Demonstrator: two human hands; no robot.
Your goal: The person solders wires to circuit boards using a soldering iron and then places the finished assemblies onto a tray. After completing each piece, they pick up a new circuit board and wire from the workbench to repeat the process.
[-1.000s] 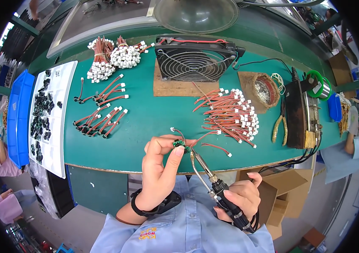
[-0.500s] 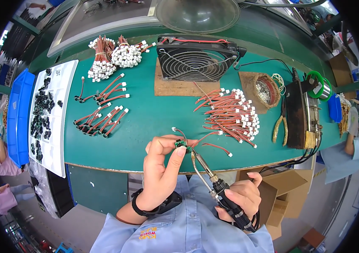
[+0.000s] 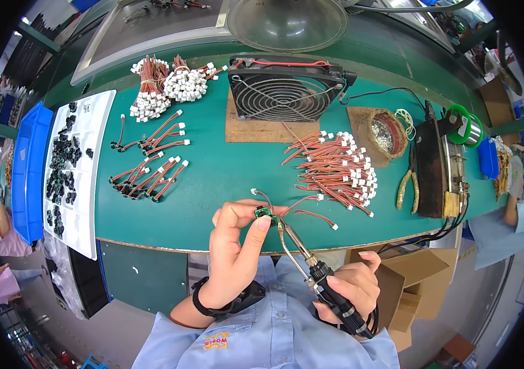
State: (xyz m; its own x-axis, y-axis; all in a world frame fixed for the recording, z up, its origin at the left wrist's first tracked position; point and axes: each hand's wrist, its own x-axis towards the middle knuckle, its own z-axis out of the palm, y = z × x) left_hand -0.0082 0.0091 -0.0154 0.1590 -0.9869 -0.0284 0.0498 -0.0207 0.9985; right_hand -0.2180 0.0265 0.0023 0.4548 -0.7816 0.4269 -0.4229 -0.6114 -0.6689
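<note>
Between the thumb and fingers of my left hand [image 3: 236, 237] is a small green circuit board [image 3: 263, 212], held just beyond the table's near edge. A short red-and-black wire with a white plug [image 3: 262, 194] rises from the board. Another such wire [image 3: 302, 201] runs from the board area toward the right. My right hand [image 3: 354, 286] is closed around the black handle of a soldering iron [image 3: 320, 270] that has a thin metal tube alongside it. The iron's tip meets the board's right side; whether it touches cannot be made out.
Plugged wires [image 3: 339, 169] lie in a pile right of centre, with one loose wire [image 3: 317, 217] nearer me. Behind stands a black fan [image 3: 286, 92]. A white tray [image 3: 99, 141] of small black parts is at left; pliers [image 3: 408, 187] and a solder spool [image 3: 468, 126] are right.
Both hands, the board and the iron keep almost the same place. The view has shifted very slightly.
</note>
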